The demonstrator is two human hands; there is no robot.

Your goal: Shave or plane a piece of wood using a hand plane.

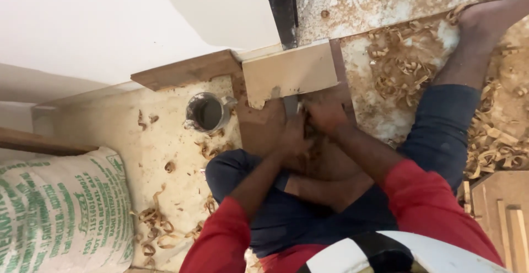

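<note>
Head view, looking down. I see both hands closed together on a small metal blade (291, 105), seemingly a scraper; my left hand (293, 135) sits just near of it, my right hand (326, 116) just right. The blade's long axis runs near to far, its far end touching the pale wood panel (289, 72). A grey tin cup (207, 112) stands left, among wood shavings (399, 66).

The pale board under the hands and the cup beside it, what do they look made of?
Board: looks like plywood or bare wood, matte tan face, ragged lower corner, unfinished. Cup: probably metal, grey dull sheen, smeared rim. Curled shavings nearby suggest planed wood.
</note>
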